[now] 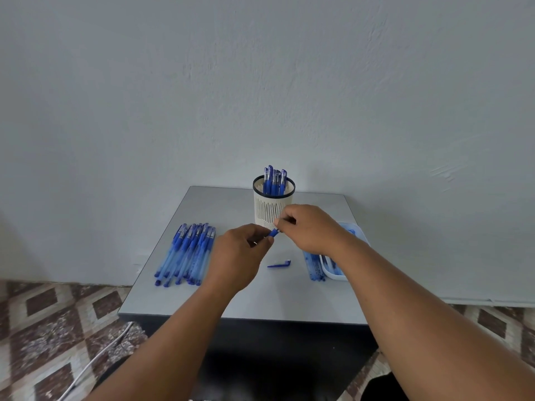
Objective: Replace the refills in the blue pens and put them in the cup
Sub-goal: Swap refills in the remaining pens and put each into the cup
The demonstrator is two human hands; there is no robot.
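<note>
Above grey table, blue pen pinched between left hand and right hand.

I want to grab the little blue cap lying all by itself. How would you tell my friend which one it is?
Start at the grey table, with the white slotted cup of pens at its far edge. Come straight toward the near edge, past both hands, to the loose blue pen cap lying flat on bare tabletop. Unlike the pens piled on the left, it is short, alone, and touches nothing else.
</note>
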